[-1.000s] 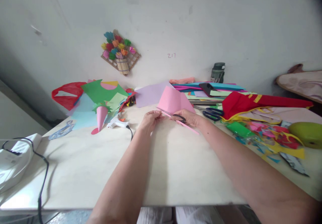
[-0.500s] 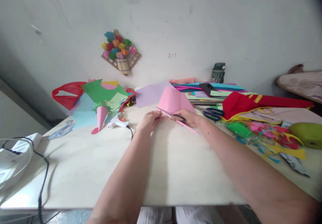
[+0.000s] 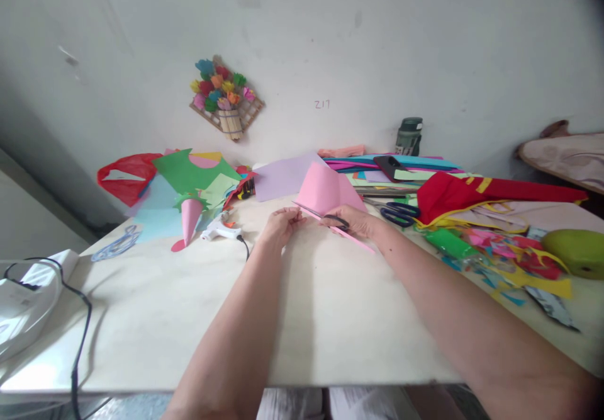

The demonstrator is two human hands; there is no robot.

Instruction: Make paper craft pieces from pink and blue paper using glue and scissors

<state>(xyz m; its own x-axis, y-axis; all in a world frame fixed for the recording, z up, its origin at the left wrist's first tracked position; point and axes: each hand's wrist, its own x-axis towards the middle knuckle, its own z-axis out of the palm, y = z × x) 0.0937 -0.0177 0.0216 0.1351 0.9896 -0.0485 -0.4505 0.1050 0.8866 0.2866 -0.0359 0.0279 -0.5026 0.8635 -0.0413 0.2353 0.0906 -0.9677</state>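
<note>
My right hand (image 3: 352,220) is closed round the black handles of a pair of scissors (image 3: 336,221). The blades point left along the lower edge of a curved sheet of pink paper (image 3: 321,187). A narrow pink strip (image 3: 356,241) hangs from that edge, below my right hand. My left hand (image 3: 285,223) pinches the left end of the pink paper near the blade tips, the fingers partly hiding the spot. To the left lie a white glue gun (image 3: 221,228) and a pink paper cone (image 3: 189,218) with a green fringed top.
Dark-handled scissors (image 3: 400,213) lie right of my right hand, beside red cloth (image 3: 443,199) and colourful scraps (image 3: 523,256). A purple sheet (image 3: 283,177) lies behind. A bottle (image 3: 409,136) stands by the wall. A power strip (image 3: 51,269) with cables sits at the left edge.
Almost nothing differs. The loose end of the pink strip has shifted slightly to the right and down; both hands stay nearly in place.
</note>
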